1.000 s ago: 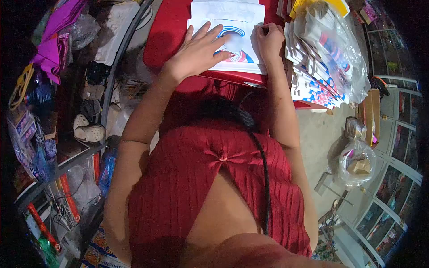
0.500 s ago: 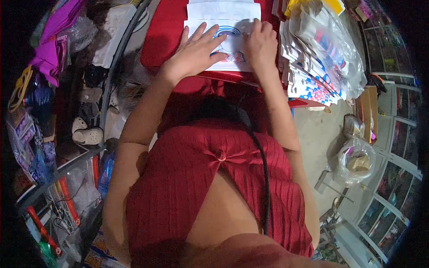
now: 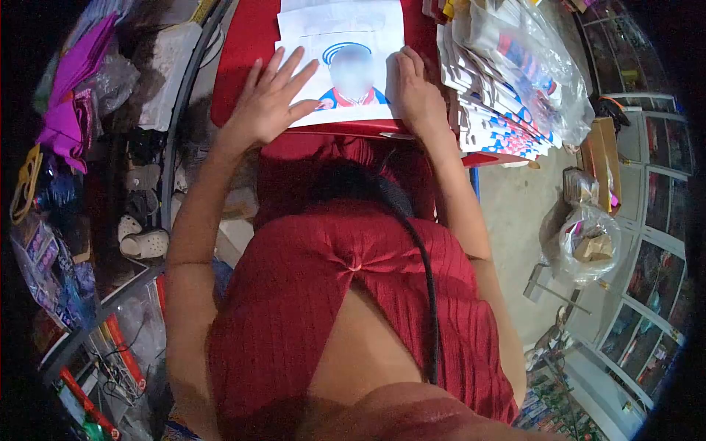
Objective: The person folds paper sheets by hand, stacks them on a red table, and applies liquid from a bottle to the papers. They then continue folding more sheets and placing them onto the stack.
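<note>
A white sheet of paper (image 3: 353,26), printed in blue and red with a figure whose head area is blurred, lies flat on the red table (image 3: 246,44). Its top part shows a crosswise line and a stepped edge. My left hand (image 3: 272,103) is open over the paper's left edge, its fingers spread and the thumb reaching toward the print. Along the right edge of the paper rests my right hand (image 3: 421,95), fingers extended and close together, with nothing visible in it. What lies under its palm is hidden.
A fanned stack of printed white papers (image 3: 489,117) sits right of my right hand, with a clear plastic bag (image 3: 540,55) on it. A shelf edge (image 3: 173,140) runs down the left, near pale clogs (image 3: 143,242). On the right floor is a plastic-lined bin (image 3: 588,246).
My left hand has slid left off the printed figure to the paper's edge. My right hand has moved down to the right edge, its fingers straighter, uncovering more print. The view has shifted slightly.
</note>
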Demonstrator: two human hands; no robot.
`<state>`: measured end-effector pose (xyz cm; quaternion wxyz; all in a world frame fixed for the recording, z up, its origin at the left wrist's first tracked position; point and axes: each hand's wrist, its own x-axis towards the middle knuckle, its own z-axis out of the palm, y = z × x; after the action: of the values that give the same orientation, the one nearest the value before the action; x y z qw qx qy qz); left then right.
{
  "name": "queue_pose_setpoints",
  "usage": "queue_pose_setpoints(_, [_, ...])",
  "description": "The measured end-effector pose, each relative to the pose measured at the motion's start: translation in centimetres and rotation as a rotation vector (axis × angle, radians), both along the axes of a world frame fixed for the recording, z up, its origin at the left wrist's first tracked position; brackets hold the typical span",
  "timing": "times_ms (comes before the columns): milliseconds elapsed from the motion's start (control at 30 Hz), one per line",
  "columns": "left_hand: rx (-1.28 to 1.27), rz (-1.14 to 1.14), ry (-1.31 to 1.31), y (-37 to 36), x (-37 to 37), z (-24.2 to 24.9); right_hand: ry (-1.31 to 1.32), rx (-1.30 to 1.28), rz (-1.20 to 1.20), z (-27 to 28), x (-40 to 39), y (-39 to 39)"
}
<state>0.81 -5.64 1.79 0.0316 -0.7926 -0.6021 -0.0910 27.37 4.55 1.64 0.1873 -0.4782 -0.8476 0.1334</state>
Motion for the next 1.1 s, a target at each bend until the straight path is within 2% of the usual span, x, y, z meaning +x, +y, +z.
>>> queue_pose_setpoints(167, [-0.184, 0.024, -0.104, 0.4, -2.4, 1.5, 0.068, -0.065, 0.035, 0.3, 0.1, -0.2])
queue_pose_setpoints(233, [-0.153, -0.018, -0.157, 1.8, -2.9, 2.0, 0.109, -0.037, 0.033, -0.3, 0.2, 0.1])
queue_pose_setpoints(300, [-0.192, 0.132, -0.463, 3.5, -2.9, 1.8, 0.095, -0.076, -0.005, 0.3, -0.1, -0.3])
queue_pose_setpoints(333, [-0.012, 0.116, -0.443, 3.9, -2.4, 1.7, 0.112, -0.018, -0.012, -0.2, -0.3, -0.2])
queue_pose_setpoints(367, [-0.008, 0.096, -0.44, 4.2, -2.3, 1.8, 0.141, -0.038, -0.001, -0.5, -0.2, -0.1])
queue_pose_setpoints(433, [0.067, 0.256, -0.39, 4.5, -1.7, 2.1, 0.145, 0.158, 0.057, -1.1, 0.0, 0.0])
queue_pose_setpoints(500, [0.082, 0.259, -0.4, 4.8, -1.6, 2.3, 0.091, 0.173, 0.045, -1.6, 0.0, 0.3])
queue_pose_setpoints(567, [-0.084, 0.386, -0.391, 4.7, -1.5, 2.9, 0.081, 0.278, 0.055, -1.1, -0.3, 0.1])
queue_pose_setpoints(633, [-0.119, 0.378, -0.399, 5.0, -2.4, 2.7, 0.083, 0.235, 0.066, -0.6, -0.1, -0.2])
queue_pose_setpoints(700, [-0.157, 0.365, -0.405, 5.0, -3.3, 2.4, 0.157, 0.32, 0.097, -0.4, -0.4, -0.4])
queue_pose_setpoints(733, [-0.136, 0.294, -0.565, 4.9, -3.4, 2.7, 0.159, 0.323, 0.092, 0.1, -0.4, -0.7])
queue_pose_setpoints(767, [-0.116, 0.221, -0.725, 4.9, -3.3, 2.9, 0.074, 0.483, 0.148, 0.6, -0.3, -1.0])
queue_pose_setpoints(800, [-0.114, 0.216, -0.723, 4.8, -3.3, 3.0, -0.014, 0.642, 0.204, 1.0, -0.3, -1.5])
queue_pose_setpoints(833, [-0.15, 0.238, -0.823, 4.5, -2.7, 4.1, 0.101, 0.617, 0.243, 0.8, -0.8, -2.2])
queue_pose_setpoints(900, [-0.186, 0.26, -0.92, 4.4, -2.0, 5.5, -0.02, 0.676, 0.246, 1.3, -1.0, -4.2])
queue_pose_setpoints(933, [-0.206, 0.178, -1.045, 4.4, -1.8, 5.8, 0.149, 0.609, 0.294, 1.6, -1.5, -5.3])
queue_pose_setpoints(967, [-0.226, 0.094, -1.168, 4.4, -1.4, 6.3, 0.172, 0.566, 0.316, 2.3, -1.5, -6.3])
queue_pose_setpoints(1067, [-0.242, 0.026, -1.251, 4.2, 0.7, 8.4, 0.163, 0.539, 0.344, 3.2, -1.1, -8.0])
queue_pose_setpoints(1100, [-0.238, 0.031, -1.252, 4.3, 1.3, 8.7, 0.078, 0.654, 0.252, 2.8, -1.0, -8.2])
